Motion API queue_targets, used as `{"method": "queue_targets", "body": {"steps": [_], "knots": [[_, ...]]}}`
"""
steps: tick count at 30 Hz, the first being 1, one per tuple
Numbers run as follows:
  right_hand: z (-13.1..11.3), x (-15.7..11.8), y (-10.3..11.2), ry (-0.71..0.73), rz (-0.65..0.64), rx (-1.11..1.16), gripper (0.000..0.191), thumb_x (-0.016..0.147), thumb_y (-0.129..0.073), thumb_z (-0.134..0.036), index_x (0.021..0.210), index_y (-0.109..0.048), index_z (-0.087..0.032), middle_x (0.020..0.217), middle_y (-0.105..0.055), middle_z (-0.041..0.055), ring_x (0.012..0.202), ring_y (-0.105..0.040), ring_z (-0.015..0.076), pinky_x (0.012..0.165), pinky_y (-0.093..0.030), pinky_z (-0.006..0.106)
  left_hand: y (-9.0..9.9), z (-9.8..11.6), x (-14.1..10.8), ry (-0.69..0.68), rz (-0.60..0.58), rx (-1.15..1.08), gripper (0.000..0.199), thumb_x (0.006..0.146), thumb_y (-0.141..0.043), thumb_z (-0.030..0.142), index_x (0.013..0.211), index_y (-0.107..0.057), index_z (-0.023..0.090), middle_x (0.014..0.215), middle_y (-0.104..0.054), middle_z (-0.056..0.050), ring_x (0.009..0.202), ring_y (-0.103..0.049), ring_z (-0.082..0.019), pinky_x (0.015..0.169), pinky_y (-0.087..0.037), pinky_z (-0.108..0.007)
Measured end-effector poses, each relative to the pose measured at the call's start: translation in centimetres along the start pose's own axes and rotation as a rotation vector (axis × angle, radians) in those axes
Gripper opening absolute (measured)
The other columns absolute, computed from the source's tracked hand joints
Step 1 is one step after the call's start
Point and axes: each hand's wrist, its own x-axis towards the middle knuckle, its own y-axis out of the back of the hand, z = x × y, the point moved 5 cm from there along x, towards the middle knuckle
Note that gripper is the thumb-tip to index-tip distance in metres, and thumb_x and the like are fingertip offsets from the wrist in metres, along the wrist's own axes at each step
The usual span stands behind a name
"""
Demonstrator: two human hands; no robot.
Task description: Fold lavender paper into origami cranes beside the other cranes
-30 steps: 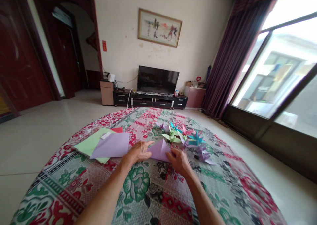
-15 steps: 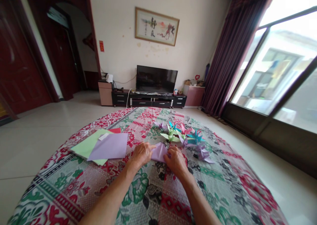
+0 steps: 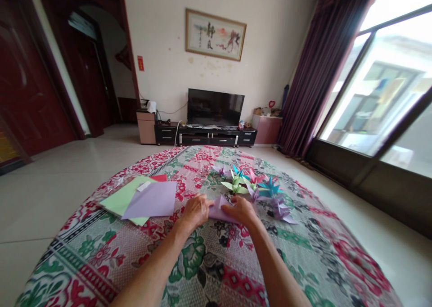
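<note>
In the head view, the left hand (image 3: 197,210) and right hand (image 3: 243,210) hide the outer parts of the folded purple paper (image 3: 219,211), and both forearms run out of the bottom edge, which also cuts off the near part of the round table (image 3: 189,257). The framed picture (image 3: 215,34) on the far wall bears two large dark Chinese characters, with smaller writing to their left that is too small to read; the marks on the red strip (image 3: 140,63) left of it are blurred. The purple paper lies on the flowered cloth between the hands, left and nearer than most of the paper cranes (image 3: 236,187), its top rising to a point with slanting creased faces. The left hand's fingers are bunched together at its left end; the right hand's thumb and forefinger reach over its right side, slightly apart. Whether either hand clamps the paper or only presses it is hard to tell. Farther left, a flat purple sheet (image 3: 151,201) overlaps pale green sheets (image 3: 118,196), with a red sheet (image 3: 162,178) showing at their far side.
</note>
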Motion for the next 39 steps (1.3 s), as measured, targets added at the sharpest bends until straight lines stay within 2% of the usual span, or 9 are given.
{"method": "queue_targets", "body": {"steps": [6,10,14,17,21,24,27,31,39], "knots": [[-0.1,-0.2,0.1,0.016,-0.043,0.108,0.022,0.062,-0.059,-0.038,0.062,-0.069,-0.018,0.05,-0.055,-0.0004,0.051,-0.049,0.013,0.048,-0.03,0.023,-0.2,-0.3,0.0,-0.029,0.039,-0.044,0.031,0.082,-0.042,0.018,0.099,-0.067,0.027,0.081,-0.062,-0.006,0.082,-0.056,-0.021,0.071,-0.044,-0.03],[-0.6,-0.4,0.4,0.109,-0.004,0.211,0.019,0.062,-0.058,-0.031,0.053,-0.063,-0.015,0.045,-0.047,-0.0028,0.046,-0.039,0.0086,0.044,-0.025,0.022,0.3,-0.8,0.3,-0.003,0.107,-0.099,0.037,0.078,-0.05,0.018,0.113,-0.059,0.025,0.089,-0.063,-0.007,0.086,-0.056,-0.021,0.079,-0.044,-0.031],[-0.9,-0.5,0.8,0.243,-0.03,0.335,0.022,0.066,-0.056,-0.034,0.061,-0.063,-0.014,0.051,-0.05,-0.0025,0.049,-0.04,0.0082,0.044,-0.025,0.02,2.0,-1.6,0.6,0.059,0.235,-0.154,0.045,0.075,-0.056,0.027,0.119,-0.055,0.019,0.099,-0.063,-0.009,0.094,-0.055,-0.022,0.088,-0.041,-0.034],[-1.4,-0.7,1.2,0.315,-0.055,0.41,0.022,0.068,-0.055,-0.034,0.069,-0.063,-0.014,0.057,-0.054,-0.0018,0.052,-0.043,0.0085,0.045,-0.027,0.018,3.0,-1.9,0.8,0.083,0.24,-0.302,0.042,0.076,-0.056,0.035,0.114,-0.059,0.017,0.101,-0.064,-0.009,0.095,-0.057,-0.021,0.089,-0.041,-0.032],[-2.2,-1.2,1.5,0.411,-0.089,0.461,0.019,0.072,-0.055,-0.033,0.07,-0.061,-0.015,0.06,-0.055,-0.0017,0.054,-0.044,0.0084,0.047,-0.029,0.018,3.6,-2.0,0.8,0.124,0.175,-0.579,0.034,0.074,-0.056,0.04,0.099,-0.066,0.019,0.09,-0.067,-0.005,0.084,-0.06,-0.018,0.076,-0.044,-0.025],[-2.8,-1.5,1.4,0.446,-0.104,0.482,0.017,0.072,-0.054,-0.031,0.072,-0.061,-0.015,0.062,-0.055,-0.0018,0.054,-0.044,0.0085,0.048,-0.029,0.018,3.6,-1.7,0.7,0.11,0.125,-0.742,0.029,0.074,-0.056,0.039,0.089,-0.068,0.018,0.079,-0.067,-0.002,0.073,-0.059,-0.015,0.064,-0.042,-0.022],[-3.4,-2.0,1.5,0.466,-0.116,0.49,0.012,0.07,-0.054,-0.025,0.074,-0.061,-0.015,0.063,-0.055,-0.0026,0.056,-0.045,0.0083,0.049,-0.03,0.018,3.6,-1.7,0.7,0.118,0.117,-0.834,0.027,0.072,-0.057,0.041,0.076,-0.065,0.015,0.064,-0.059,0.002,0.059,-0.051,-0.011,0.054,-0.036,-0.02],[-4.0,-2.4,1.8,0.475,-0.133,0.515,0.013,0.07,-0.054,-0.023,0.078,-0.061,-0.016,0.067,-0.057,-0.0029,0.058,-0.045,0.0082,0.05,-0.031,0.018,3.8,-1.7,0.6,0.121,0.119,-0.888,0.033,0.071,-0.057,0.043,0.056,-0.05,0.015,0.051,-0.037,0.006,0.049,-0.033,-0.007,0.047,-0.026,-0.02],[-3.8,-2.5,1.9,0.464,-0.133,0.49,0.018,0.073,-0.054,-0.029,0.078,-0.063,-0.015,0.062,-0.054,-0.003,0.054,-0.042,0.0075,0.047,-0.027,0.018,4.8,-1.1,0.3,0.113,0.078,-0.893,0.034,0.073,-0.052,0.04,0.053,-0.037,0.017,0.052,-0.027,0.006,0.051,-0.026,-0.007,0.047,-0.021,-0.021]]}}
